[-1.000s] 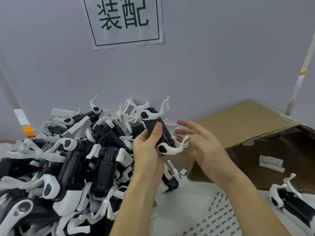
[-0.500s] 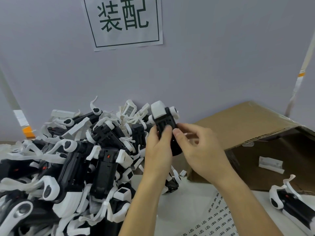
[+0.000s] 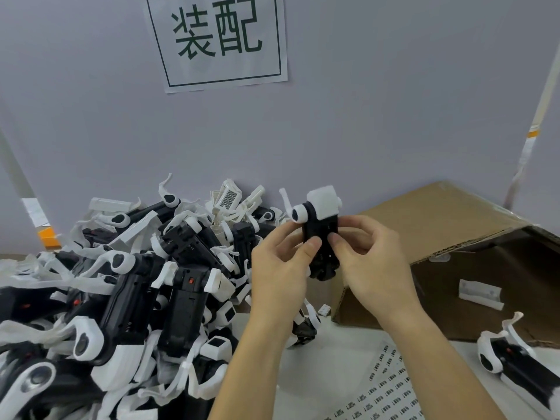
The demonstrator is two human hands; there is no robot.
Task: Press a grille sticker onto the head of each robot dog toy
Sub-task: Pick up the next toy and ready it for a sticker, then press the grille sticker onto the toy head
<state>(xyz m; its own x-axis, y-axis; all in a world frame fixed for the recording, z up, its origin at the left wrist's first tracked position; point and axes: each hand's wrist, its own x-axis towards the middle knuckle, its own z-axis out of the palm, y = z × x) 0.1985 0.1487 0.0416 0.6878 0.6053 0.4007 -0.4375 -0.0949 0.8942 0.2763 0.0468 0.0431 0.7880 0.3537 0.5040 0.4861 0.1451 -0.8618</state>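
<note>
I hold one black-and-white robot dog toy (image 3: 321,225) upright in front of me, its white head (image 3: 323,202) pointing up. My left hand (image 3: 280,268) grips its body from the left, thumb on the black underside. My right hand (image 3: 372,262) grips it from the right, thumb beside the left thumb. A sheet of small printed stickers (image 3: 385,395) lies on the table below my right forearm. No sticker shows on the head from here.
A big heap of robot dog toys (image 3: 127,292) fills the left half of the table. A cardboard box (image 3: 454,237) lies on its side at right, a white part (image 3: 480,294) inside. Another toy (image 3: 515,365) lies at the lower right. A paper sign (image 3: 216,40) hangs on the wall.
The toy has been turned in my hands from lying sideways with its legs out to standing upright, head up. My right hand closed onto its body, and both thumbs now meet on it.
</note>
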